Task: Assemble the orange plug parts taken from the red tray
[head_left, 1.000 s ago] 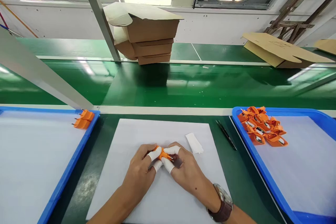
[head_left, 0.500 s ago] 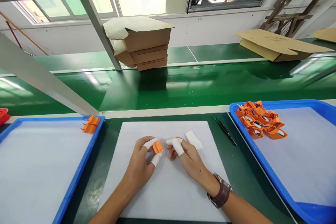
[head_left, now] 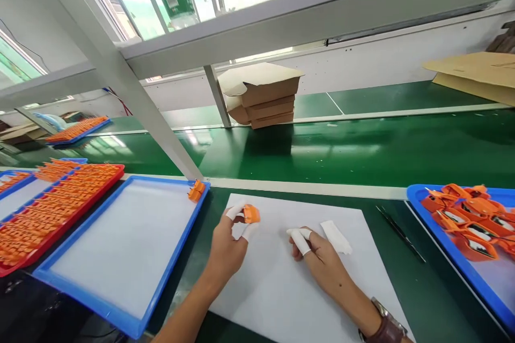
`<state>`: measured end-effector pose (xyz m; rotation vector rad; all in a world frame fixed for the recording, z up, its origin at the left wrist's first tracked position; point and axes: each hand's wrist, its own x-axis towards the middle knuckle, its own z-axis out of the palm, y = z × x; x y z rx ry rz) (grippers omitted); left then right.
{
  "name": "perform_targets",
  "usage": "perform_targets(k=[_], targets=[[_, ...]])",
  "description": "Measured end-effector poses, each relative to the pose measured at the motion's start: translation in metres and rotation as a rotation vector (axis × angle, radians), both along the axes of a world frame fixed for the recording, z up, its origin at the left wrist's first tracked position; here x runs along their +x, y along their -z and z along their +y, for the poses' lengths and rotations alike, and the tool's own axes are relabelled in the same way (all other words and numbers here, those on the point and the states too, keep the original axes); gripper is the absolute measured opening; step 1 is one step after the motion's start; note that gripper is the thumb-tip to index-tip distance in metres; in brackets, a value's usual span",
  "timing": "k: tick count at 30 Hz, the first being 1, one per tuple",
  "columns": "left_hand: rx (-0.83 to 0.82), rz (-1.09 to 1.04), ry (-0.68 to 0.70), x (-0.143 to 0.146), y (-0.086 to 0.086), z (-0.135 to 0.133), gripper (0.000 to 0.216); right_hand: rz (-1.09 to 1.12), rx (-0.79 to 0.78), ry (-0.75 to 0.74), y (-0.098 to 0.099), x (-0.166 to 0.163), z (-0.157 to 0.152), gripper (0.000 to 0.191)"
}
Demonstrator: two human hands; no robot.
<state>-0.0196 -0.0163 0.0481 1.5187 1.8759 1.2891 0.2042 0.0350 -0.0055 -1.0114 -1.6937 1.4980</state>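
Observation:
My left hand (head_left: 228, 244) pinches a small orange plastic part (head_left: 251, 214) between thumb and index finger, above a white sheet (head_left: 277, 289). White finger covers sit on the gripping tips. To its right, my right hand (head_left: 317, 254) hovers over the same sheet, thumb and index finger pressed together, also in white covers. Whatever lies in that pinch, if anything, is too small to make out. Beside the right knuckles lies a folded white tissue (head_left: 336, 237). Black tweezers (head_left: 401, 233) rest on the green table right of the sheet.
On the left, a blue tray (head_left: 139, 181) has a few orange parts (head_left: 196, 191) in its far corner. Further left, a red tray (head_left: 118, 172) carries rows of orange pieces. A blue tray (head_left: 416, 193) on the right holds piled orange parts (head_left: 475, 220). Cardboard boxes (head_left: 269, 99) stand behind.
The view has swung left, bringing the red tray into sight. My left hand has moved the orange part away from my right hand, and the gap between them is wider.

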Motion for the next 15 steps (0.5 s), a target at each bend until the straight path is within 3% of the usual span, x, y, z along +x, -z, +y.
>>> perform_targets(k=[3, 6, 10, 15], targets=[[0.025, 0.156, -0.178, -0.048, -0.029, -0.015, 0.055, -0.044, 0.001, -0.013, -0.001, -0.001, -0.002, 0.018], [-0.043, 0.252, -0.399, -0.118, -0.037, -0.023, 0.061, -0.104, 0.050, -0.026, -0.005, -0.001, -0.004, 0.019], [-0.223, 0.063, -0.418, -0.190, -0.017, -0.022, 0.066, -0.119, 0.123, -0.037, -0.007, -0.003, -0.007, 0.021], [-0.256, -0.034, -0.344, -0.202, 0.009, -0.012, 0.063, -0.100, 0.151, 0.013, -0.003, -0.008, -0.008, 0.026]])
